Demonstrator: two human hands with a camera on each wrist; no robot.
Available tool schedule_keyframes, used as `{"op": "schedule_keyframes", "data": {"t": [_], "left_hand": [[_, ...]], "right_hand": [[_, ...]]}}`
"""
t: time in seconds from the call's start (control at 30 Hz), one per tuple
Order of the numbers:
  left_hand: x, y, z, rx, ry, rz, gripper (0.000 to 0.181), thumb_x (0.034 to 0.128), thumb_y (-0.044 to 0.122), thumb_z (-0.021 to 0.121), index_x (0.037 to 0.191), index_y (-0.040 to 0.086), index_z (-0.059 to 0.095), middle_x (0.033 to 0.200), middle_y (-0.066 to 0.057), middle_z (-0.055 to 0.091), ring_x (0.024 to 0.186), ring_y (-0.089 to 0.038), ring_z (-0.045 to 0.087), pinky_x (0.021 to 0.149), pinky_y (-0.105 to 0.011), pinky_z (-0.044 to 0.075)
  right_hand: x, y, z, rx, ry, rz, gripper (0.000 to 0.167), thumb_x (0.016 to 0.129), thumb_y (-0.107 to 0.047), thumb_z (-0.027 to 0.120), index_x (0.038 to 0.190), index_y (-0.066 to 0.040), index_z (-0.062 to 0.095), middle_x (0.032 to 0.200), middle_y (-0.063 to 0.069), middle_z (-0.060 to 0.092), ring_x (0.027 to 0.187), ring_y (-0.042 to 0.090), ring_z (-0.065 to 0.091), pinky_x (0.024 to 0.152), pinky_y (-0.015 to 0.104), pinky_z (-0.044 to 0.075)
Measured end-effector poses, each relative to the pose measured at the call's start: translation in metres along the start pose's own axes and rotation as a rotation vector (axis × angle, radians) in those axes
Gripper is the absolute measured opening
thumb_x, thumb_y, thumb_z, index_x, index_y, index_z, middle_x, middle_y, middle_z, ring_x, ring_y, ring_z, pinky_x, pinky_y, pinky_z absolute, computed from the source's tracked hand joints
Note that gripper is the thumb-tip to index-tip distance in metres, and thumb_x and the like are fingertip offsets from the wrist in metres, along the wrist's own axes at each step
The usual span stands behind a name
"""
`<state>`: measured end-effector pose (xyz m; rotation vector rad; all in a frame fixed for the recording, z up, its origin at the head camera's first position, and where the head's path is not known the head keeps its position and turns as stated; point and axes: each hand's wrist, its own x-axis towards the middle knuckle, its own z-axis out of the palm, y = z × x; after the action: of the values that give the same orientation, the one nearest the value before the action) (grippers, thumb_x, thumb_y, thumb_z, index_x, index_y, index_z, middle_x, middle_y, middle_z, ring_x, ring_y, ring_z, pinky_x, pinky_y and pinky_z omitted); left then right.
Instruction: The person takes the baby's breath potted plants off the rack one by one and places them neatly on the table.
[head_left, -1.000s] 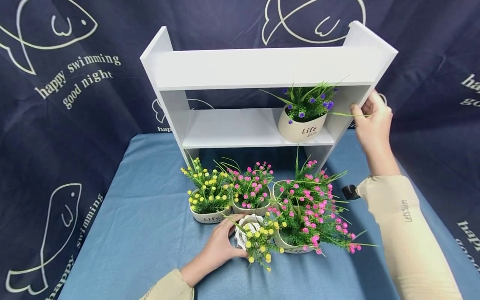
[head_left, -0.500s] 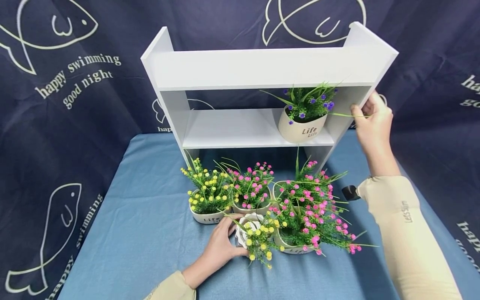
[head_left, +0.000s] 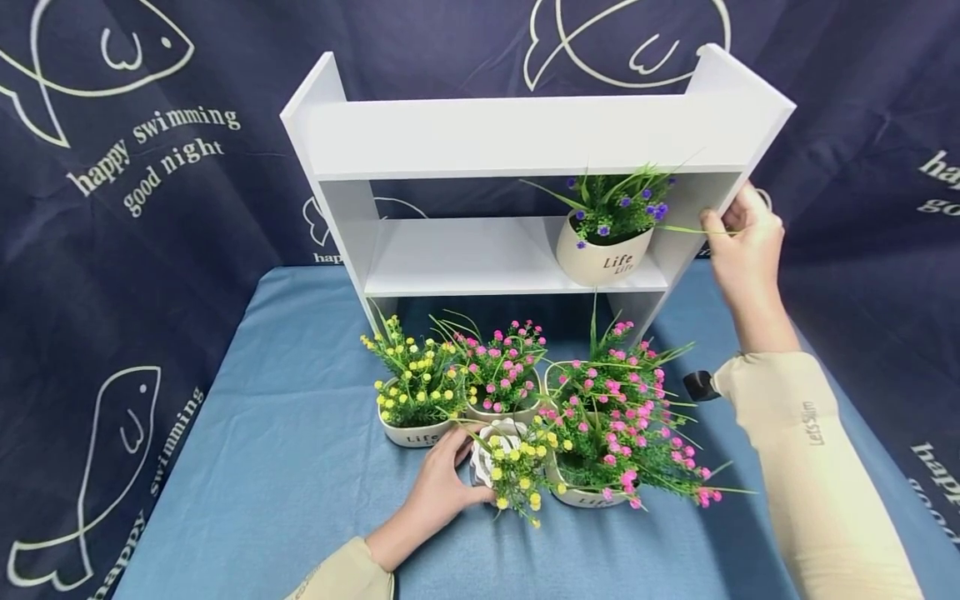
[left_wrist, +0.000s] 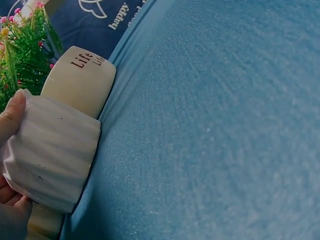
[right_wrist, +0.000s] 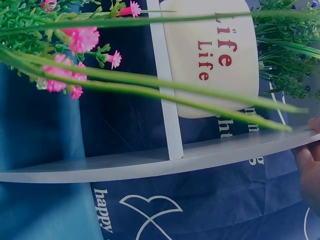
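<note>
My left hand (head_left: 438,483) holds a white ruffled flowerpot (left_wrist: 52,150) of yellow artificial flowers (head_left: 521,471), thumb on one side and fingers on the other. In the left wrist view this pot stands on the blue cloth, right beside a cream pot (left_wrist: 80,82) lettered "Life". Up at the right, my right hand (head_left: 750,250) grips the side panel of a white two-tier shelf (head_left: 525,137), thumb on its front edge. Inside that shelf, on the middle board at the right, sits a cream pot (head_left: 603,254) of purple flowers.
A yellow-flowered pot (head_left: 420,435) and several pots of pink flowers (head_left: 502,367) stand close together before the shelf. Long grass blades (right_wrist: 200,92) cross in front of the shelf in the right wrist view. Behind everything hangs a dark blue curtain (head_left: 247,50) with fish prints.
The white pot and my left hand have shifted very slightly away from me, toward the other pots. My right hand and the shelf hold still.
</note>
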<state>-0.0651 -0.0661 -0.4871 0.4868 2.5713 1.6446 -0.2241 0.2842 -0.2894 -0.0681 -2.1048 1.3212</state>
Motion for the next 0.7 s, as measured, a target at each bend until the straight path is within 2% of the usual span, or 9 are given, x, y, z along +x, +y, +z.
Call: {"op": "schedule_keyframes", "data": {"t": [0.3, 0.53, 0.7], "left_hand": [[0.0027, 0.0012, 0.0, 0.006, 0.001, -0.015, 0.081, 0.0558, 0.004, 0.088, 0.13, 0.01, 0.057, 0.131, -0.014, 0.057, 0.122, -0.034, 0.057, 0.104, -0.037, 0.045], [0.0039, 0.0003, 0.0009, -0.021, -0.004, -0.01, 0.083, 0.0581, 0.004, 0.088, 0.134, 0.007, 0.054, 0.132, -0.016, 0.056, 0.122, -0.033, 0.056, 0.104, -0.035, 0.045], [0.0046, 0.0032, 0.0, -0.002, 0.003, -0.02, 0.081, 0.0587, 0.003, 0.087, 0.133, 0.005, 0.055, 0.132, -0.017, 0.056, 0.122, -0.033, 0.057, 0.104, -0.035, 0.045]], "right_hand": [[-0.0013, -0.0015, 0.0, -0.011, 0.002, 0.01, 0.039, 0.089, 0.003, 0.055, 0.123, -0.012, 0.064, 0.127, 0.013, 0.065, 0.101, -0.004, 0.064, 0.083, 0.009, 0.049], [-0.0012, -0.0004, -0.0004, -0.01, 0.001, 0.023, 0.038, 0.089, 0.002, 0.055, 0.124, -0.012, 0.064, 0.127, 0.011, 0.065, 0.101, -0.004, 0.064, 0.084, 0.009, 0.049], [-0.0008, -0.0003, 0.0009, -0.015, 0.005, 0.017, 0.037, 0.089, 0.002, 0.055, 0.123, -0.012, 0.064, 0.125, 0.009, 0.067, 0.1, -0.005, 0.064, 0.083, 0.009, 0.049]]}}
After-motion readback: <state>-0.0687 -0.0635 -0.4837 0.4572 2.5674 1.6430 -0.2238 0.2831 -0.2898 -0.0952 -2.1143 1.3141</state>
